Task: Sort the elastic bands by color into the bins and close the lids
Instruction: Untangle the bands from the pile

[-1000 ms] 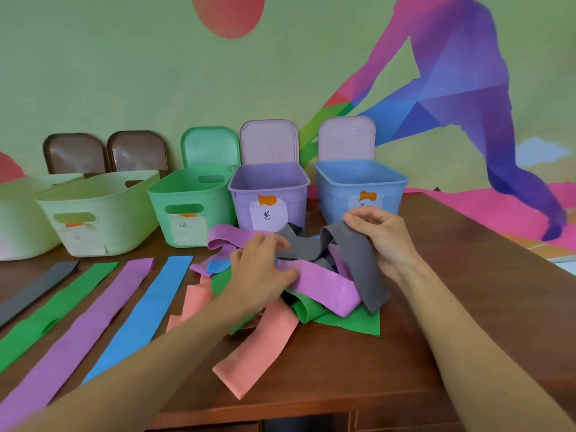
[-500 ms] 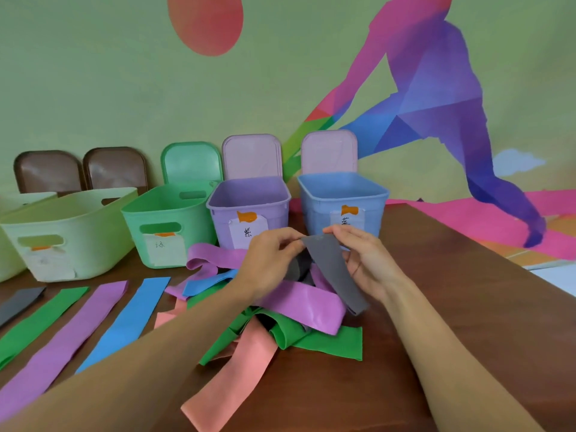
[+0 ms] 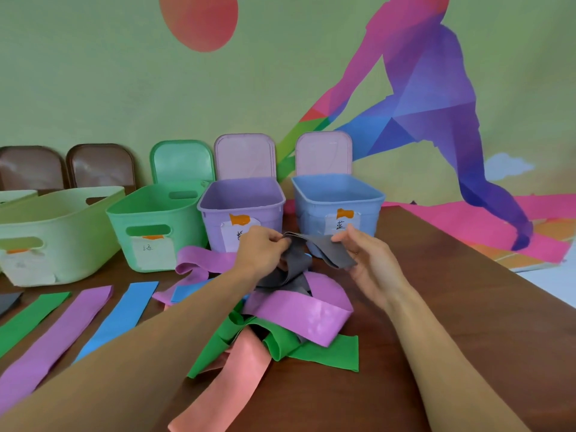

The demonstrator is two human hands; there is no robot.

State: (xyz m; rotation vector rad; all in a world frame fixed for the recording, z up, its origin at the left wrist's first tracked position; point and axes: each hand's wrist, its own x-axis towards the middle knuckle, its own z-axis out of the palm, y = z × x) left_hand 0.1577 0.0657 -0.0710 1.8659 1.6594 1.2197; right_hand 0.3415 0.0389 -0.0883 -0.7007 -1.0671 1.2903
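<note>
Above the pile [image 3: 299, 313], grey band [image 3: 327, 249] wider.

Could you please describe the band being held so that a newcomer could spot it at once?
On the brown table, a tangled pile of bands lies before the purple bin and blue bin. Above that pile, the left hand and right hand pinch the grey band between them. It is dark grey, while those beneath are purple, green, blue and salmon.

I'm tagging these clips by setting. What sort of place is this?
Probably a gym or activity room: a sports mural behind, and elastic bands heaped on a table before labelled bins.
</note>
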